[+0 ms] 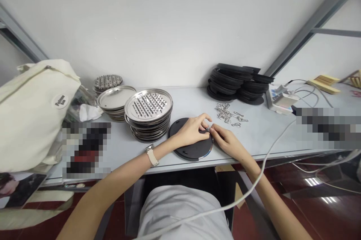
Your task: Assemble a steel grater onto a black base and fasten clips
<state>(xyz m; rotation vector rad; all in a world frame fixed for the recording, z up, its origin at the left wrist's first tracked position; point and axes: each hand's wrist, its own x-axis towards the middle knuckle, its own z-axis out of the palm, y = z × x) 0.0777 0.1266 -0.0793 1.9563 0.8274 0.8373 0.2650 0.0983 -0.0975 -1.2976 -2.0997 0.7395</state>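
Note:
A round black disc with a colourful strip along its right rim lies at the table's front edge. My left hand rests across it, thumb and index finger closed around a small metal clip at the rim. From the right, my right hand meets it there with fingertips pinched together; what they grip is hidden. Behind my right hand lies a loose pile of wire clips. Left of the disc stands a stack of round metal grater plates.
Behind, at left, are more stacked metal plates and a cream bag. Stacks of black discs stand by the wall. A power strip lies at right, and a white cable hangs across my right forearm.

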